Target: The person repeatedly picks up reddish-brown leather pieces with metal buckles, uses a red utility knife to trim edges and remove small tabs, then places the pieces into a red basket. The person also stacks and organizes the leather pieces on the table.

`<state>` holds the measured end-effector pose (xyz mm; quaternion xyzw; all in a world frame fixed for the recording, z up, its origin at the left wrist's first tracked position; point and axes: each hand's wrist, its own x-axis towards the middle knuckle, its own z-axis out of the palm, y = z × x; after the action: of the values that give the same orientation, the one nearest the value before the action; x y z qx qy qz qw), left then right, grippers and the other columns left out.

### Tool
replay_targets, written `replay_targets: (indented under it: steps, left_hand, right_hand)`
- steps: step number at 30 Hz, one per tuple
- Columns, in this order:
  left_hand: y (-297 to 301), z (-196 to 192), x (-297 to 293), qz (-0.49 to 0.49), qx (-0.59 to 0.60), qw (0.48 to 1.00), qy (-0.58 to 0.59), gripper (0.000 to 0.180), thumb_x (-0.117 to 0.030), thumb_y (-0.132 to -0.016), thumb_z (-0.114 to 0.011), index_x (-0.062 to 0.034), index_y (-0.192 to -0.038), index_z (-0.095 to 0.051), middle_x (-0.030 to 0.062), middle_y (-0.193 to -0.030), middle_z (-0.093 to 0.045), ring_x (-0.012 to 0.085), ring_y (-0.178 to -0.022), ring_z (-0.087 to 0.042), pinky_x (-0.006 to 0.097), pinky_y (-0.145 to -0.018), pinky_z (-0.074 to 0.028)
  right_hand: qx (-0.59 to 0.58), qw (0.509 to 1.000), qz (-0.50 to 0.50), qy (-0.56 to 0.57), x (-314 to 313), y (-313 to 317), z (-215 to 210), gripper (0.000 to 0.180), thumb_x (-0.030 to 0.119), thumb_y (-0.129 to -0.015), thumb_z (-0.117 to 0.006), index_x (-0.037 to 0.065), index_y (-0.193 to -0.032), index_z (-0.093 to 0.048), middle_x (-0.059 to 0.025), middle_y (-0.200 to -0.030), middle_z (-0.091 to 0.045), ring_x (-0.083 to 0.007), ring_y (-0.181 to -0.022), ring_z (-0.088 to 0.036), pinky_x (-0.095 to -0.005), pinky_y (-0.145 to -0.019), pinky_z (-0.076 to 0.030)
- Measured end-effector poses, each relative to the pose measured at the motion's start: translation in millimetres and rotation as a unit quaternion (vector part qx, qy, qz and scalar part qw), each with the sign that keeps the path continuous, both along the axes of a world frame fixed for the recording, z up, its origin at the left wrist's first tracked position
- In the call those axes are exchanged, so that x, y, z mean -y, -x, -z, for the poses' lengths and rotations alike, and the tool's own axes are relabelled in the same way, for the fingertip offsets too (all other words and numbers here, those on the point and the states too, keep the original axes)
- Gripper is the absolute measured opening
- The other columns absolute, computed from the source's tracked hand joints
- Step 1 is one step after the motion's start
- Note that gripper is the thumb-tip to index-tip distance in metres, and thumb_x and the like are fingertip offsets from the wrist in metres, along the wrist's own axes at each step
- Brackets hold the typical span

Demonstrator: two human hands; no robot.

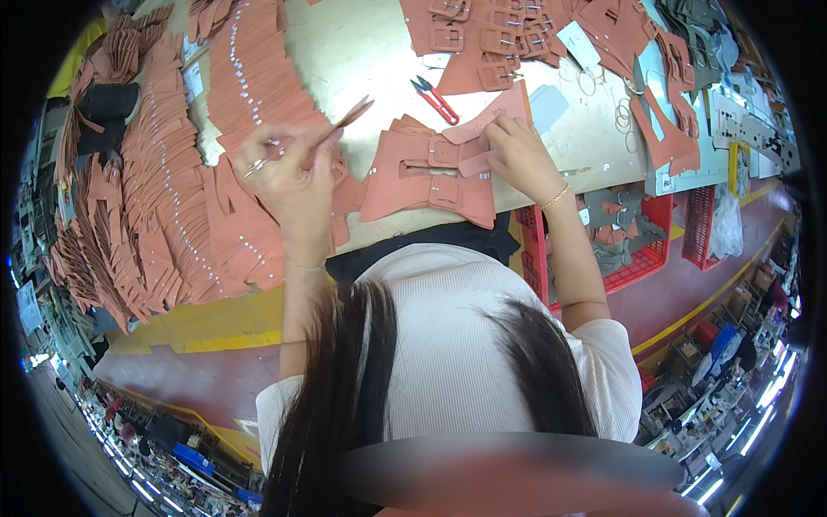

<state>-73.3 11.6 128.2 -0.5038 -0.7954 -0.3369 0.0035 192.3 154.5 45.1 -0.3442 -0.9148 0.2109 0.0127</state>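
My left hand (293, 172), a ring on one finger, is raised over the table with thumb and fingers pinched on a thin coral leather piece (351, 114), seen nearly edge-on. Some of its fingers are smeared by motion. On the right, my right hand (521, 159) has its fingers closed at a coral strap (482, 127) with small holes. Under and beside that hand lies a small stack of coral cut-out pieces (388, 185) with covered buckles (444, 153). Red-handled thread snips (437, 101) rest on the table beyond the stack.
Long overlapping rows of coral pieces (164, 181) cover the table's left side. More buckled pieces (500, 39) lie at the back, near a white tag (579, 45). Red crates (637, 267) stand below the table's right edge. A metal bar (749, 129) juts in at far right.
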Motion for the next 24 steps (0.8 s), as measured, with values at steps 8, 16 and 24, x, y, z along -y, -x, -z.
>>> replay_targets:
  steps: [8,16,24]
  left_hand:
    - [10,6,-12,0.017,0.623,0.778,-0.078,0.034,-0.014,-0.094,-0.057,0.0027,-0.123,-0.049,0.0160,-0.118,-0.060,0.0255,-0.091,-0.064,0.034,-0.074,-0.054]
    - [-7,12,-10,0.058,0.741,0.668,-0.039,0.051,-0.018,-0.089,-0.061,0.0047,-0.131,-0.043,0.0184,-0.121,-0.057,0.0271,-0.104,-0.063,0.042,-0.088,-0.055]
    - [-13,12,-12,0.045,0.811,0.580,-0.053,0.044,-0.015,-0.091,-0.059,0.0040,-0.128,-0.046,0.0157,-0.111,-0.061,0.0204,-0.081,-0.066,0.034,-0.073,-0.059]
  right_hand:
    - [-0.081,0.996,-0.005,-0.037,1,0,5,0.027,0.011,-0.078,-0.066,0.012,-0.104,-0.060,-0.0061,-0.106,-0.055,-0.0250,-0.106,-0.053,-0.0435,-0.091,-0.042]
    - [0.001,0.987,-0.111,-0.118,-37,21,6,0.023,0.010,-0.075,-0.068,0.010,-0.096,-0.058,-0.0039,-0.108,-0.058,-0.0236,-0.106,-0.054,-0.0423,-0.093,-0.042]
    - [-0.124,0.992,0.021,-0.008,-45,15,-57,0.025,0.011,-0.074,-0.071,0.006,-0.082,-0.049,-0.0070,-0.075,-0.062,-0.0291,-0.073,-0.062,-0.0393,-0.066,-0.048]
